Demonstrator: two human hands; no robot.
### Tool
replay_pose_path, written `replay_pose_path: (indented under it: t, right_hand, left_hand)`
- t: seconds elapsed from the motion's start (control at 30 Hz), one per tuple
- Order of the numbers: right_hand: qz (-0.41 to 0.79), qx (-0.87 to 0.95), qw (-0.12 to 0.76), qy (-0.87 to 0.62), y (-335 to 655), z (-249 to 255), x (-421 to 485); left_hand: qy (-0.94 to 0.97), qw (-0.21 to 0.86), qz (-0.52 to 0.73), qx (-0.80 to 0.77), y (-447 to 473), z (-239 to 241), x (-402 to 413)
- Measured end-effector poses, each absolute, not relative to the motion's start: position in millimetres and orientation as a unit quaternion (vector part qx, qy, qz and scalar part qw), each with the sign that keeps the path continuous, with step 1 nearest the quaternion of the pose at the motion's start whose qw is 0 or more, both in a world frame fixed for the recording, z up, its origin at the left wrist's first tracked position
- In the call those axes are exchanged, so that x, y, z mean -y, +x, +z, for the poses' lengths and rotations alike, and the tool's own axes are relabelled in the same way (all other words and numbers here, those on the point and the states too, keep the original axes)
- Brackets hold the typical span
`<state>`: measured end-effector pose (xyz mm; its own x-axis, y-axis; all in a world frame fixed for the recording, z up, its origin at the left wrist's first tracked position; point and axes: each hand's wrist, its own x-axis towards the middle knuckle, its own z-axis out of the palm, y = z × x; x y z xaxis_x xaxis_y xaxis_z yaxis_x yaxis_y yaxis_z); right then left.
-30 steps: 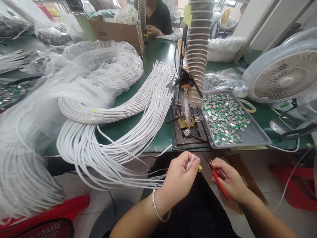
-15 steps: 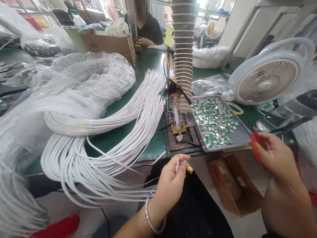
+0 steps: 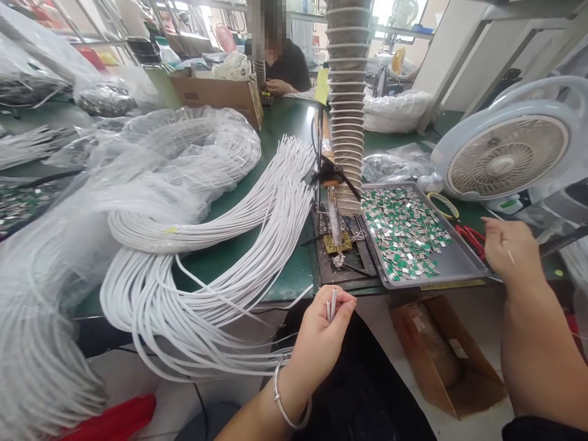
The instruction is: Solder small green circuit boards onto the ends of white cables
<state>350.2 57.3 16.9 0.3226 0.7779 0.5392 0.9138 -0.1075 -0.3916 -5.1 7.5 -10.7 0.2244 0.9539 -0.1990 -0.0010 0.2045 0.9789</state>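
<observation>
In my left hand [image 3: 324, 331], fingers closed, are white cables [image 3: 333, 300]; two short ends stick up between thumb and fingers. A silver bangle is on that wrist. My right hand [image 3: 517, 251] is at the right end of the grey tray [image 3: 473, 267], beside a red-handled hand tool [image 3: 471, 237] lying by the tray. Its fingers look curled, but their undersides are hidden, so I cannot tell whether they still touch the handles. Small green-and-silver boards [image 3: 399, 233] cover much of the tray. Bundled white cables [image 3: 220, 294] spread across the bench to the left.
Mid-bench, a soldering iron [image 3: 334, 211] stands in a holder under a ribbed duct [image 3: 348, 110]. A fan [image 3: 508, 156] is at right, a cardboard box [image 3: 452, 361] below the bench edge. Plastic-wrapped cables [image 3: 184, 153] lie left; another person [image 3: 287, 67] sits opposite.
My right hand has moved up and the red-handled tool now lies beside the tray. In my left hand, the green and yellow bits no longer show; two cable ends show instead of one.
</observation>
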Motion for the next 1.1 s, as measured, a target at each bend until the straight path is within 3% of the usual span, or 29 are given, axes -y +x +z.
replay_pose_path:
  t: [0.2, 0.37, 0.57, 0.83, 1.1]
  right_hand:
    - [-0.153, 0.624, 0.377, -0.667, 268, 27, -12]
    - [0.036, 0.754, 0.396, -0.523, 195, 14, 2]
    - [0.172, 0.747, 0.423, -0.483, 141, -2, -6]
    - [0.281, 0.659, 0.467, -0.518, 127, -6, -13]
    - [0.276, 0.638, 0.499, -0.518, 125, -3, -14]
  left_hand:
    - [0.436, 0.666, 0.396, -0.458, -2, -12, -8]
    - [0.403, 0.686, 0.399, -0.455, -1, -14, -10]
    - [0.388, 0.691, 0.412, -0.450, -2, -13, -12]
    - [0.341, 0.726, 0.467, -0.371, 0, -17, -14]
    - [0.295, 0.729, 0.508, -0.351, 4, -11, -18]
